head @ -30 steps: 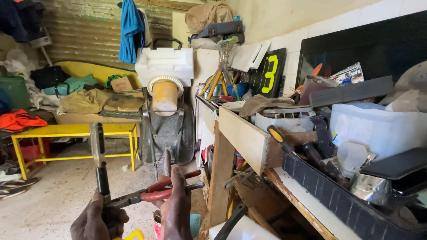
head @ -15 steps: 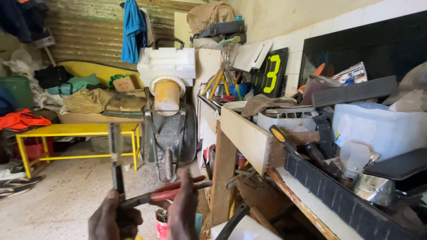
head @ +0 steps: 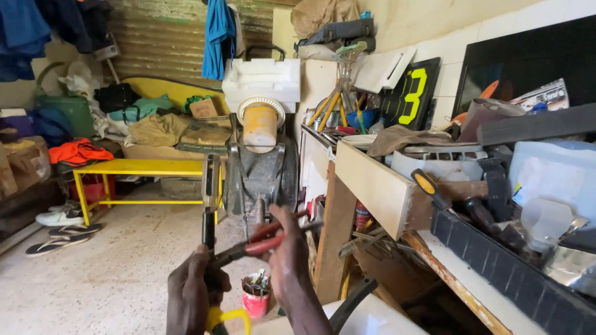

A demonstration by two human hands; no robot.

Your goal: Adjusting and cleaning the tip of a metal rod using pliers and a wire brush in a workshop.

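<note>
Left hand (head: pixel 195 291) clamped on the upright metal bar (head: pixel 210 205); right hand (head: pixel 287 254) closed round red-handled pliers (head: pixel 264 242) biting the bar's lower stem. Since a second ago both have shifted right, pliers levelled: grip looks set, working the joint.

Cluttered workshop, corrugated metal wall (head: pixel 155 37), wooden workbench (head: pixel 372 186), black tool crate (head: pixel 496 260), yellow bench (head: pixel 143 167)

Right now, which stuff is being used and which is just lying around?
In use:
left hand holding an upright metal tool
right hand squeezing red-handled pliers

Lying about:
yellow bench
sandals
small red tub
hammer
</note>
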